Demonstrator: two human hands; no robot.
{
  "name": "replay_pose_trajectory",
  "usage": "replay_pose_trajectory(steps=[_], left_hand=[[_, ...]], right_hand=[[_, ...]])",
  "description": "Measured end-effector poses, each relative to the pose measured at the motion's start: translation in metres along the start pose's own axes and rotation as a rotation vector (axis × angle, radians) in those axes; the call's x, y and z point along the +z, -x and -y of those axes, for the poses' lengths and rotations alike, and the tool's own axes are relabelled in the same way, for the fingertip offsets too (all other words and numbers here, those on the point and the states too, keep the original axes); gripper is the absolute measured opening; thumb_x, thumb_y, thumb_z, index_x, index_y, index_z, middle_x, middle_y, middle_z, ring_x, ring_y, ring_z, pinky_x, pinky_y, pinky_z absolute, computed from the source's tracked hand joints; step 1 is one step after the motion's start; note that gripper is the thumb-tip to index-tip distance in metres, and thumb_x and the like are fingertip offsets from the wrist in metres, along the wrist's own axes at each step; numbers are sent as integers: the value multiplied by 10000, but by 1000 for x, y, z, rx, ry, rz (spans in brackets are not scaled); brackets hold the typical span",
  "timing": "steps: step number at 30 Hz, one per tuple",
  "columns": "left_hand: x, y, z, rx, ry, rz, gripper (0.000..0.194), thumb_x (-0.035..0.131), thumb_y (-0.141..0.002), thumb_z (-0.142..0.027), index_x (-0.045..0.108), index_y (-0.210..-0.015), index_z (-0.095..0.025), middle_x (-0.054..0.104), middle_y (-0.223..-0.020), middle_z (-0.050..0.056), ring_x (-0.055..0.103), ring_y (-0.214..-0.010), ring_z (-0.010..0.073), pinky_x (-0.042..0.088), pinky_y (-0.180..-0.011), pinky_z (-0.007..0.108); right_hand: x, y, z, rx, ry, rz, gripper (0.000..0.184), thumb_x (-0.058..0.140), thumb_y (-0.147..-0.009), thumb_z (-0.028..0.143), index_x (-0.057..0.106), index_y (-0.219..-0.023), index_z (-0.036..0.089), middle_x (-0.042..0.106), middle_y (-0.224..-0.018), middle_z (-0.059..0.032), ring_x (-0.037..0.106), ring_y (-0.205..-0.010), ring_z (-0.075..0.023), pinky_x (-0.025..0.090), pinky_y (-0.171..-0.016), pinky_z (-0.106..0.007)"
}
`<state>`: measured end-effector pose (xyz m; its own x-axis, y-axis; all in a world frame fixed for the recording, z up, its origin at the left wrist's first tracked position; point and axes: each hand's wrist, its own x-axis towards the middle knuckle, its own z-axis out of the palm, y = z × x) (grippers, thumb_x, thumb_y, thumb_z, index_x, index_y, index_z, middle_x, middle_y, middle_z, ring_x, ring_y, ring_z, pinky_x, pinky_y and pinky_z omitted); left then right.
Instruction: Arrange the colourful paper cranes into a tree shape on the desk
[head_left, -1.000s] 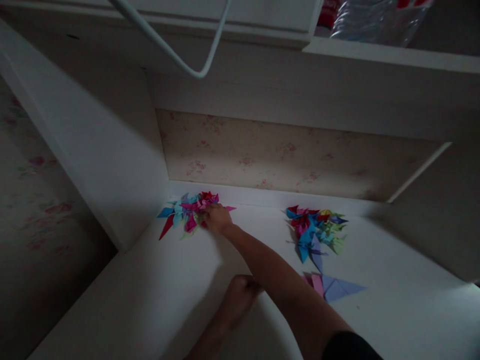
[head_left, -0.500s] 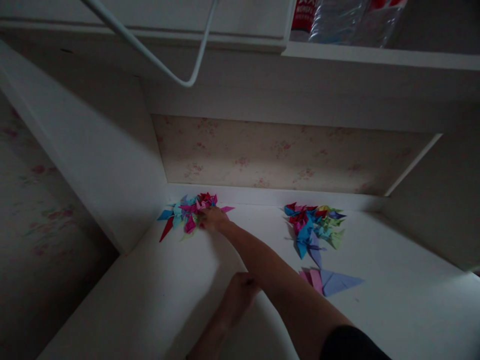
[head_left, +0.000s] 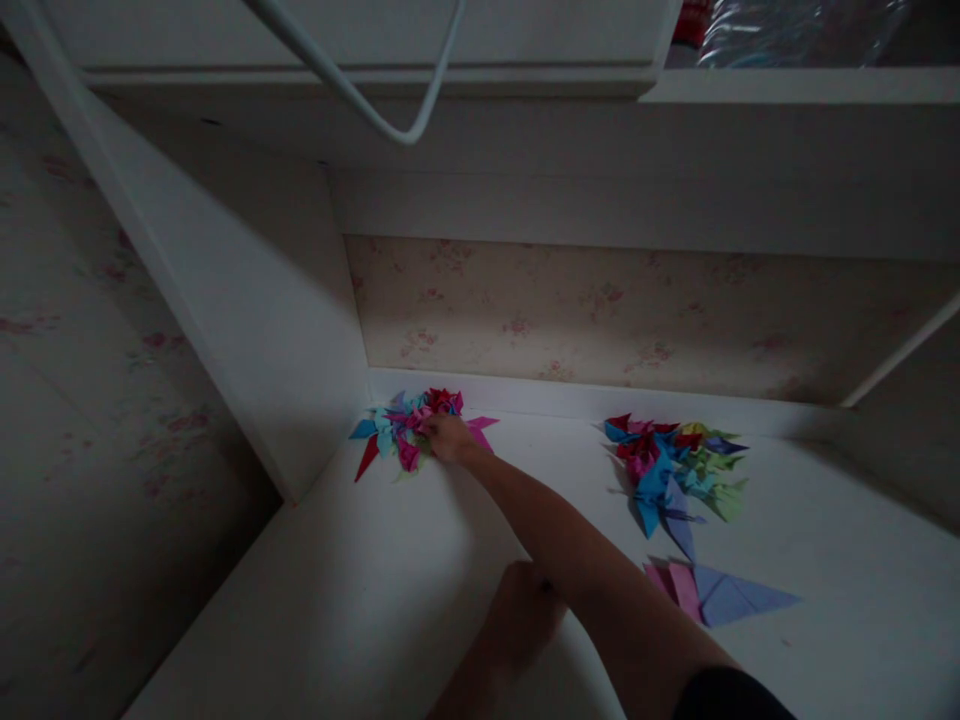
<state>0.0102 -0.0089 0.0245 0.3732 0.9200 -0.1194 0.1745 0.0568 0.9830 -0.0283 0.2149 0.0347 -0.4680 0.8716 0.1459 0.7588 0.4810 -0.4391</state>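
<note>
A pile of colourful origami cranes (head_left: 405, 440) lies in the back left corner of the white tabletop (head_left: 360, 580). Reaching into its right side, my right hand (head_left: 450, 438) has its fingers drawn together at a pink crane; the fingertips are partly hidden among the folded paper. Below my right forearm, my left hand (head_left: 525, 605) is curled closed above the tabletop, dim and slightly blurred. Whatever it may hold is hidden. A second group of origami cranes (head_left: 660, 470) rests at the back right, in blue, red, green and purple.
Nearer to me on the right lie a folded purple paper piece (head_left: 742, 595) and a pink one (head_left: 679, 588). A white side panel (head_left: 247, 300) borders the left. Overhead are a cabinet (head_left: 487, 75), a bent white rod (head_left: 409, 132) and plastic-wrapped bottles (head_left: 787, 30).
My view has turned left, so everything sits further right in the picture. My right hand stays at the left pile, only slightly shifted. My left hand remains closed under the forearm.
</note>
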Motion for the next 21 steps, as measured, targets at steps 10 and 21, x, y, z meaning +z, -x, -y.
replay_pose_trajectory(steps=[10, 21], left_hand=[[5, -5, 15, -28, -79, -74, 261, 537, -737, -274, 570, -516, -139, 401, -498, -52, 407, -529, 107, 254, -498, 226], [6, -7, 10, 19, -1, -166, 308, 524, -783, -385, 415, -567, -194, 329, -547, -82, 337, -545, 91, 257, -519, 228]], right_hand=[[-26, 52, -10, 151, -615, -330, 221, 597, -817, 343, 742, -928, 220, 740, -884, -32, 660, -823, -200, 497, -776, -317], [-64, 244, -28, 326, -1443, -638, 314, 733, -683, 269, 649, -985, 258, 630, -835, 17, 585, -673, -125, 496, -652, -280]])
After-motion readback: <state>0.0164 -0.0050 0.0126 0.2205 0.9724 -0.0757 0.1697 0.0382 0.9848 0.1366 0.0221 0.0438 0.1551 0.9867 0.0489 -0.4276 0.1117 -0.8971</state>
